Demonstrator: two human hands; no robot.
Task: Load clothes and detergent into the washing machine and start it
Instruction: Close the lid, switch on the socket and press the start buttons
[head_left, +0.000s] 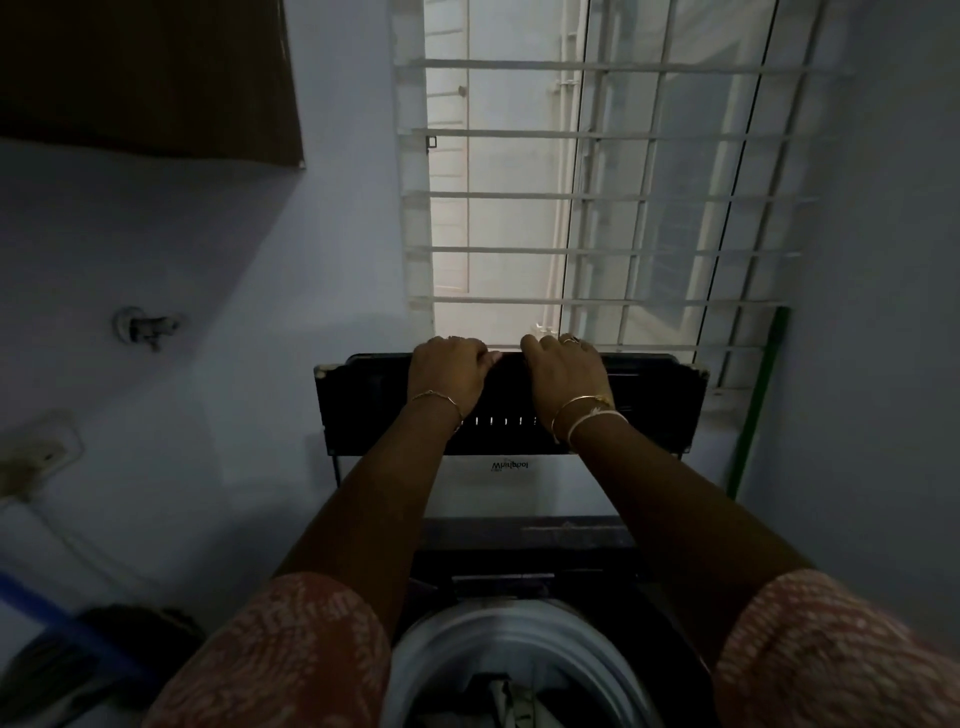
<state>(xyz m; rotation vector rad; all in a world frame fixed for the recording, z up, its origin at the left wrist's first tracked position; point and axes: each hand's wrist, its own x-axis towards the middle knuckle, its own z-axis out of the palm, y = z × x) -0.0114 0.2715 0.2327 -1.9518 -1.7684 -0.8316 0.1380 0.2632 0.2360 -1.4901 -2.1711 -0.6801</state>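
Observation:
The top-loading washing machine stands below me, its dark lid (363, 410) raised upright against the barred window. My left hand (449, 371) and my right hand (563, 371) both grip the lid's top edge, fingers curled over it. Below, the round drum opening (441, 649) shows its pale rim. Some clothes (498, 699) lie inside the drum. No detergent is in view.
A barred window (597, 197) sits right behind the lid. A tap (148, 326) sticks out of the left wall, with a wall socket (36, 457) lower down. A green pole (753, 410) leans at the right. Dark items (104, 654) lie at lower left.

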